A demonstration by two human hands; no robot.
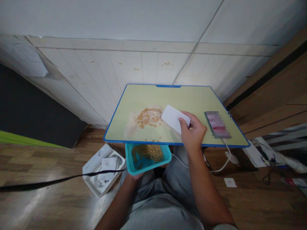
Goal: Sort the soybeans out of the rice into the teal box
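My right hand (193,131) grips a white rectangular card (173,117), thumb on top, tilted over the table. Just left of the card lies a spread of pale rice grains (131,127) mixed with yellow soybeans (141,119). A few loose beans sit close to the table's front edge. Below that edge, my left hand (136,176) supports a turquoise plastic basket (148,168) from underneath; most of its fingers are hidden. Many soybeans (153,152) lie inside the basket, mainly toward its back and right.
The small green table (192,99) has a blue rim and stands against a white panelled wall (129,64). A phone (217,124) with a white cable (229,156) lies at its right. On the floor at left is an open white box (100,185). Cardboard boxes (275,92) stand at right.
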